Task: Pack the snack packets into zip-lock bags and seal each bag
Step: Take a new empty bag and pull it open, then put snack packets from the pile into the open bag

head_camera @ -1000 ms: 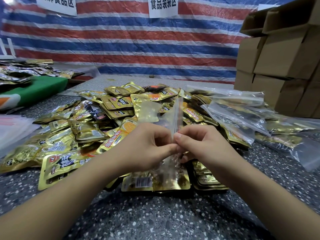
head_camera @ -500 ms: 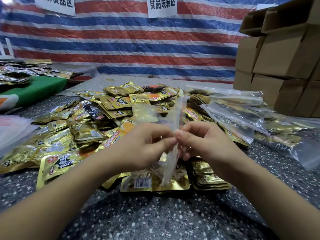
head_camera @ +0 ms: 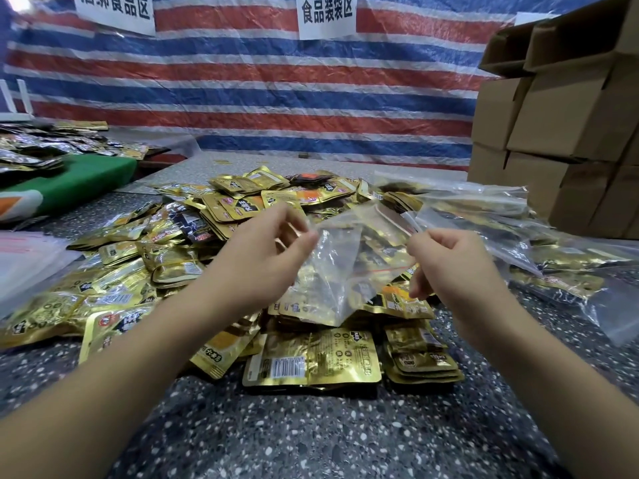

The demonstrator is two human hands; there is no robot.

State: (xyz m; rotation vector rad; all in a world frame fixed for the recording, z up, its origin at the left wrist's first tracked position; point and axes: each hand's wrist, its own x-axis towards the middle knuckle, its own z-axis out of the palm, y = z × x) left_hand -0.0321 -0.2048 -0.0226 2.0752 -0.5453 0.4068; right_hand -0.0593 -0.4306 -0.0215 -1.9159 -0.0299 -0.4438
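My left hand (head_camera: 266, 257) and right hand (head_camera: 453, 267) hold one clear zip-lock bag (head_camera: 345, 267) up between them, above the heap of snack packets (head_camera: 207, 236). Left thumb and fingertips pinch the bag's left edge; right thumb and curled fingers pinch the right edge near the thin red zip line. Bag's long axis runs roughly left to right, tilted, its zip edge toward my right hand and its body sagging down to the lower left toward the packets. Can't tell if the mouth is parted or sealed. Film is thin, glossy, crinkled, see-through; gold packets show through it. Can't tell if anything is inside.

Packets: flat rectangular foil pouches, shiny gold with black and orange print, piled loosely at all angles across the middle of the table (head_camera: 311, 437). One packet (head_camera: 311, 361) lies flat nearest me, barcode side up, long axis left to right. A small neat stack (head_camera: 422, 361) sits just right of it.

Table top is dark speckled stone-like surface. More clear plastic bags (head_camera: 484, 216) lie to the right, some with gold packets in them. Brown cardboard boxes (head_camera: 560, 133) stacked far right. Red, white and blue striped tarp (head_camera: 262, 91) behind, with white paper signs (head_camera: 326, 15). Green pad (head_camera: 79, 181) at left.
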